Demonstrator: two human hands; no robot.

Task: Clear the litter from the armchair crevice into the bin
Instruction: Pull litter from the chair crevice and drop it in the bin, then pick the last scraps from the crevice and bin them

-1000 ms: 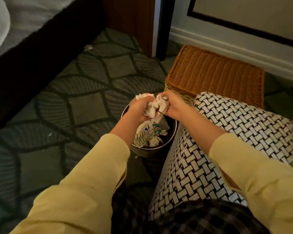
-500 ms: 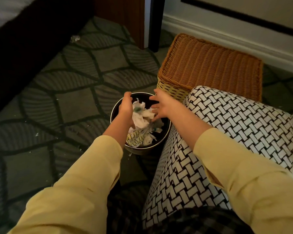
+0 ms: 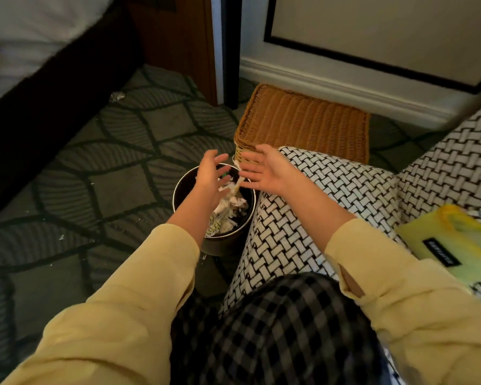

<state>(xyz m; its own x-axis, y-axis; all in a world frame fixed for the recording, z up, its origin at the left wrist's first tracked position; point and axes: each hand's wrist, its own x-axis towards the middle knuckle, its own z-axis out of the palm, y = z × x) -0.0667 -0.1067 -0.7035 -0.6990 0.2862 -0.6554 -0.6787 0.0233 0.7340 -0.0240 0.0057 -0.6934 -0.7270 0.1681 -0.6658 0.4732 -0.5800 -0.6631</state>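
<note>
Left grip (image 3: 210,177): open-fingered, empty, over bin (image 3: 179,187).
Right grip (image 3: 264,170): same, empty.
Litter (image 3: 229,202): inside bin; spread fingers suit dropping.

Head-worn, steeply down (near the bin (image 3: 186,190))

My left hand (image 3: 210,177) covers part of the bin (image 3: 185,190) and its litter (image 3: 228,204). Its fingers (image 3: 215,162) blur. I can't read the yellow pack's (image 3: 428,234) label (image 3: 442,255).

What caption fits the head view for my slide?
Left hand and right hand open over the bin of crumpled litter beside the armchair.
</note>
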